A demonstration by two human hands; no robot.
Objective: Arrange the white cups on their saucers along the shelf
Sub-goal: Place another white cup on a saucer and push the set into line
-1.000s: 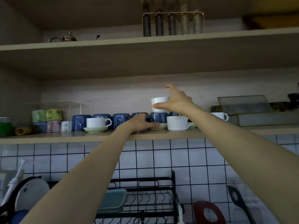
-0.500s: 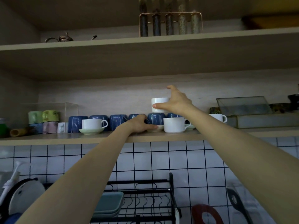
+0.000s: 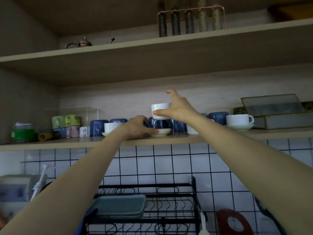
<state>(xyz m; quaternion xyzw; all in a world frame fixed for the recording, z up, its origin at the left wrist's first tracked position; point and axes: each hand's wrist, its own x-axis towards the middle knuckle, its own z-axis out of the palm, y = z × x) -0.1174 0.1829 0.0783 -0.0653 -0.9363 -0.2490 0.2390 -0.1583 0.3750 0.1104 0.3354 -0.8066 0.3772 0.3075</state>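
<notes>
— What's the setting?

— A kitchen wall of white tiles with two wooden shelves; the work is on the lower shelf [image 3: 220, 137], near the middle of its front edge.

— And the hands?

— The right hand [image 3: 177, 108] grasps a white cup [image 3: 160, 110] by its side, thumb across the front, forefinger raised free. The cup hangs in the air, clear of the shelf. Right under it, the left hand [image 3: 137, 127] pinches the rim of an empty saucer [image 3: 162, 132] at the front edge, steadying it.

— So which step is this?

— Seating that cup, I'd say. The next move calls for a straight lowering onto the saucer's middle while the left hand holds the saucer still.

— Anything in the way?

— Blue mugs [image 3: 99, 128] stand in a row close behind, toward the back edge, so there's little room. A seated cup [image 3: 112, 127] sits just left of the left hand, another white cup [image 3: 192, 130] just right, half hidden by the forearm. A cup and saucer [image 3: 238, 120] stand further right, beside a glass box [image 3: 274, 114].
</notes>
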